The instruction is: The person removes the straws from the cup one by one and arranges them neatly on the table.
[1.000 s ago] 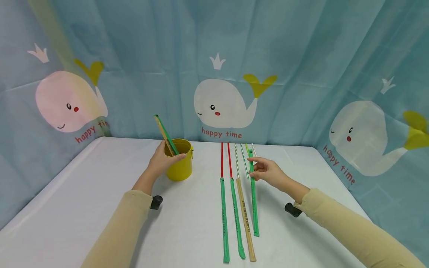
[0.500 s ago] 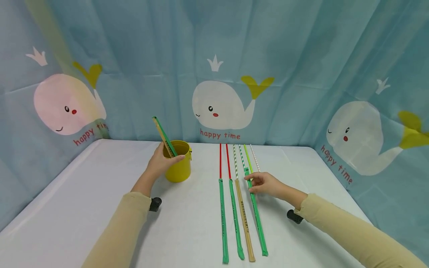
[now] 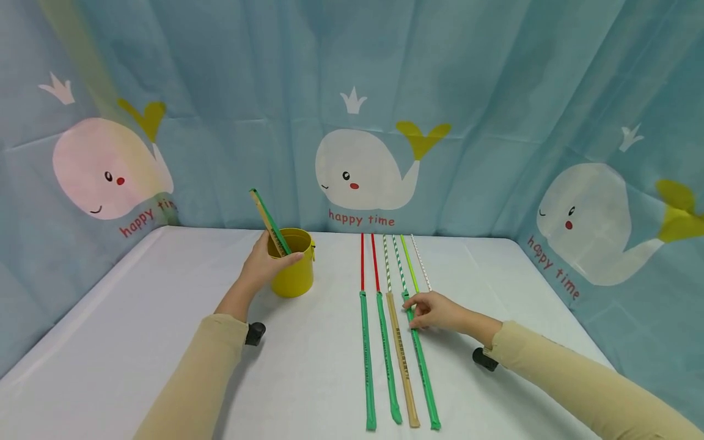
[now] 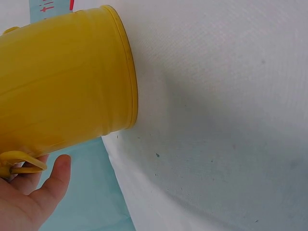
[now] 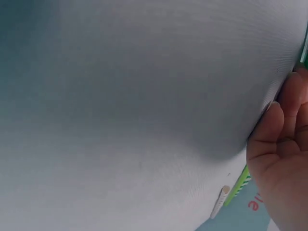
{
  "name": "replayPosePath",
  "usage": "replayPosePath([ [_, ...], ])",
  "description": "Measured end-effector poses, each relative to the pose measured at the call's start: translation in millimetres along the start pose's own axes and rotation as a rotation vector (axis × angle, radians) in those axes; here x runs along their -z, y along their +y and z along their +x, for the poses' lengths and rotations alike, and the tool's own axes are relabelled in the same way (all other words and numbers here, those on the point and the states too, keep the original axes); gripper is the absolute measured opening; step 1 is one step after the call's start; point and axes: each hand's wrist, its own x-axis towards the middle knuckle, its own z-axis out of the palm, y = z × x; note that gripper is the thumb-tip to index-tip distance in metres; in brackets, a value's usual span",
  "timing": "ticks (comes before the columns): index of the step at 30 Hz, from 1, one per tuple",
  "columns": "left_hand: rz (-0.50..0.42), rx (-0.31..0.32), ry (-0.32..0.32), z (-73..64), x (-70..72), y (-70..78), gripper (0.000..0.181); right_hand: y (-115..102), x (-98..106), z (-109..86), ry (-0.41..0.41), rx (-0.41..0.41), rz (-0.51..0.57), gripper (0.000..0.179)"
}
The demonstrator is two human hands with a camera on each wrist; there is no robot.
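My left hand [image 3: 265, 264] holds the side of a yellow bucket [image 3: 294, 280], its thumb across the near side. Its other fingers are mostly hidden behind the bucket. Inside lean paper-wrapped straws, one tan and one green [image 3: 275, 223], tilted left above the rim. In the left wrist view the bucket [image 4: 72, 82] fills the upper left, with the thumb near its handle loop [image 4: 21, 163]. My right hand [image 3: 437, 311] pinches the upper part of a green-wrapped straw [image 3: 423, 366], which lies on the table right of a tan-wrapped straw [image 3: 403, 360].
Two more green-wrapped straws [image 3: 368, 360] [image 3: 388, 360] lie left of the tan one. Behind them runs a row of bare straws: two red [image 3: 362, 263], two green-striped [image 3: 387, 263], one lime green [image 3: 409, 263] and one white-patterned [image 3: 421, 263]. A blue whale-print curtain [image 3: 264, 122] backs the white table [image 3: 319, 366].
My right hand has drawn the green-wrapped straw toward me and laid it alongside the tan one, below the striped straws. My left hand has stayed at the bucket.
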Motion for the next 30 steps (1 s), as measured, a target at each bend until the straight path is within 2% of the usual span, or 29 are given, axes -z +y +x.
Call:
replayPosePath([
  [3, 0.002, 0.0, -0.002, -0.2, 0.5, 0.7, 0.086, -0.7, 2.2, -1.7, -0.006, 0.006, -0.06, 0.045],
  [9, 0.004, -0.001, -0.005, -0.7, 0.3, 1.9, 0.086, -2.6, 5.4, -5.5, -0.054, -0.009, -0.221, 0.074],
  [13, 0.001, 0.006, -0.001, -0.1, 0.4, 0.2, 0.085, -3.5, 3.9, -4.6, -0.082, -0.005, -0.277, 0.082],
  [24, -0.008, 0.005, -0.004, -0.1, 1.3, -2.9, 0.087, -4.0, 2.1, -2.9, -0.077, -0.008, -0.296, 0.083],
  [30, -0.003, 0.016, -0.008, -3.2, 1.1, -0.3, 0.088, -6.1, 4.1, -5.9, -0.085, -0.022, -0.234, 0.078],
])
